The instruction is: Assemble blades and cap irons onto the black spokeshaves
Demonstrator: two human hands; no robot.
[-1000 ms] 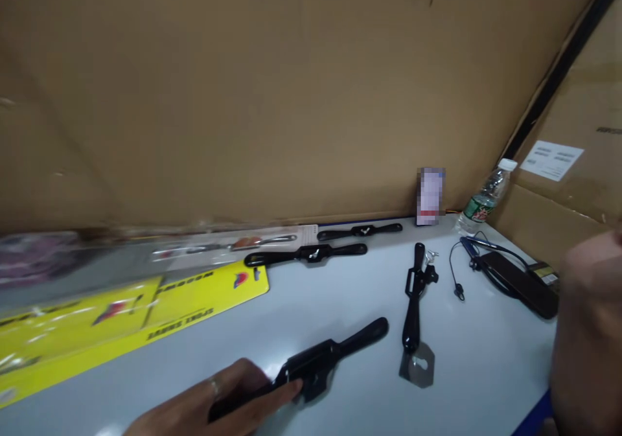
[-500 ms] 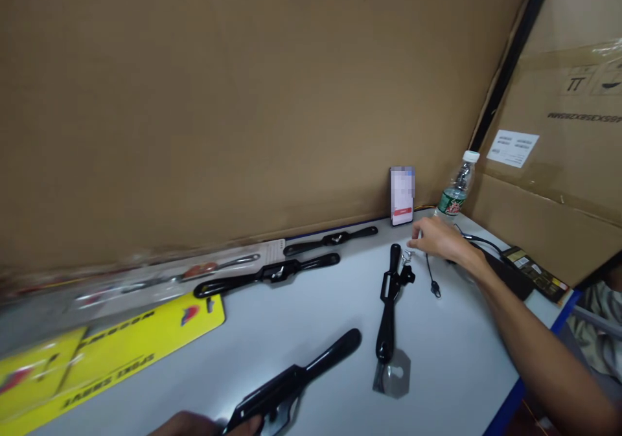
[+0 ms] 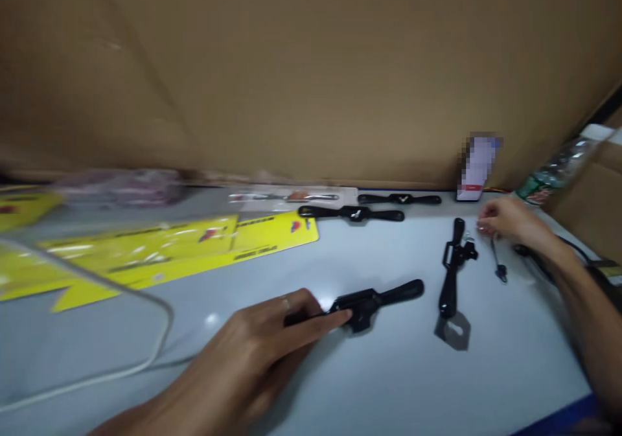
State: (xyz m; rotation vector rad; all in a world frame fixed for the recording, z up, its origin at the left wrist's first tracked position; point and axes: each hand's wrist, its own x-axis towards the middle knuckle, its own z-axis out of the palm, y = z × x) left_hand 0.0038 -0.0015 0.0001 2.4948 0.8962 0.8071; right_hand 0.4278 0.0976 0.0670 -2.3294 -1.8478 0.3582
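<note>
My left hand (image 3: 272,345) is wrapped round one handle of a black spokeshave (image 3: 362,306), its index finger lying on the tool's middle. At the right, my right hand (image 3: 510,222) has its fingers pinched together near the tabletop; a small shiny thing shows at the fingertips, too blurred to name. Between the hands lies another black spokeshave body (image 3: 451,274) with small dark and silvery parts (image 3: 469,248) beside it. A small dark piece (image 3: 501,271) on a thin stem lies just below my right hand.
Two more black spokeshaves (image 3: 352,214) (image 3: 401,199) lie near the cardboard wall (image 3: 291,86). Yellow cards (image 3: 184,248) cover the back left. A pale cable (image 3: 165,319) loops at left. A phone (image 3: 479,167) and a bottle (image 3: 554,173) stand at the back right.
The view has swung left, so more of my left hand and the yellow cards show. My right hand's fingers remain pinched near the phone and bottle.
</note>
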